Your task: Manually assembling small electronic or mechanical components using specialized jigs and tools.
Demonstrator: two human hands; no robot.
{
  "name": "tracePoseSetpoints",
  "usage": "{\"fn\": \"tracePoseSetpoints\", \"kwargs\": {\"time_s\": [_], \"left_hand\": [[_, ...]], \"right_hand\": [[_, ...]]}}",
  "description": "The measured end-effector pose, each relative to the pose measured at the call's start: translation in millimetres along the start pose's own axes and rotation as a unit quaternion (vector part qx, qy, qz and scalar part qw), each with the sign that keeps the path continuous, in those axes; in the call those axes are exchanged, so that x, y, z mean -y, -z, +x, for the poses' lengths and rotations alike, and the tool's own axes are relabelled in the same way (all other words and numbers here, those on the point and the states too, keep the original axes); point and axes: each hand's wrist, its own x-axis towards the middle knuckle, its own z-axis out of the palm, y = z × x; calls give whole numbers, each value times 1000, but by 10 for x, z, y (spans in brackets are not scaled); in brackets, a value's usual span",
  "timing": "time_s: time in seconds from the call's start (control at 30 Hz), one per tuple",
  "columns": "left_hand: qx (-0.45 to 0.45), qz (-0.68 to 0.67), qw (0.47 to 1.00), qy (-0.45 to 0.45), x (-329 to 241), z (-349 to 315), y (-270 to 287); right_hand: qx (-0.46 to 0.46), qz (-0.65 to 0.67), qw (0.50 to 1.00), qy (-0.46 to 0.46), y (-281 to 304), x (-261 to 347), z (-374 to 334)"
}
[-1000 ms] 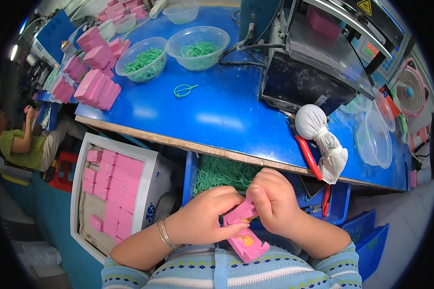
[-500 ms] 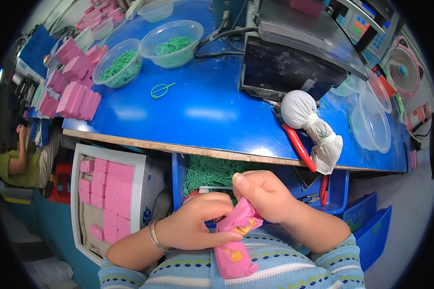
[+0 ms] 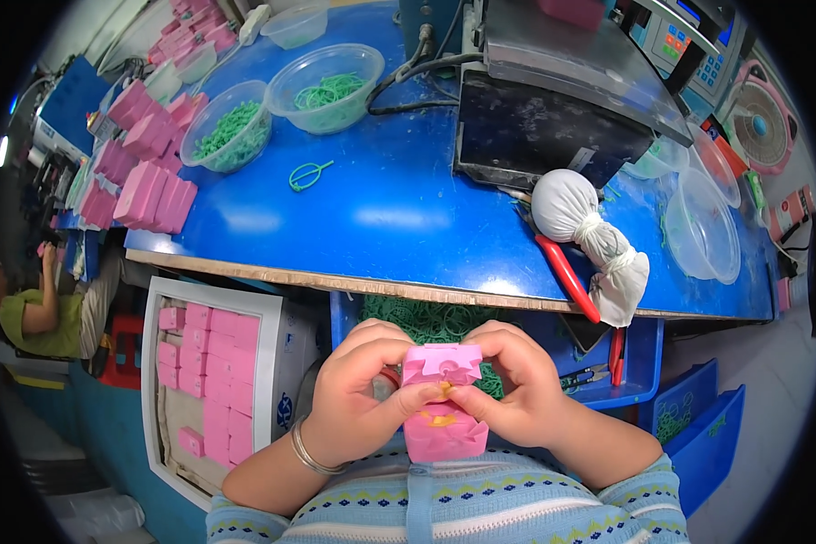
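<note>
Glossy blue tabletop [image 3: 408, 218], clear plastic bowls [image 3: 326, 77], white cloth bundle [image 3: 576, 213], matt pink paper box [image 3: 444, 403], metal bangle [image 3: 304, 451]

A small pink cardboard box with a fold-over scalloped top flap and a yellow-orange mark on its front [image 3: 442, 403] stands roughly upright in front of the person's chest, just below the near edge of the tabletop. Its top flap is folded shut across the opening. It is pinched from both sides at the level of the flap.
</note>
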Motion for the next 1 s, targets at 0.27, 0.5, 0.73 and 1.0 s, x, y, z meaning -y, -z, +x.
{"fn": "tracePoseSetpoints", "kwargs": {"time_s": [0.27,0.5,0.73,1.0], "left_hand": [[38,57,997,-37,37,57,-50],[73,-273,929,238,49,30,2],[28,-164,969,182,47,-19,-47],[-10,-8,999,45,57,-26,-117]], "right_hand": [[87,143,949,-268,-48,-78,-61],[188,-57,958,-207,10,56,35],[86,93,943,-308,61,-45,22],[-26,28,997,-61,73,-53,-37]]}}
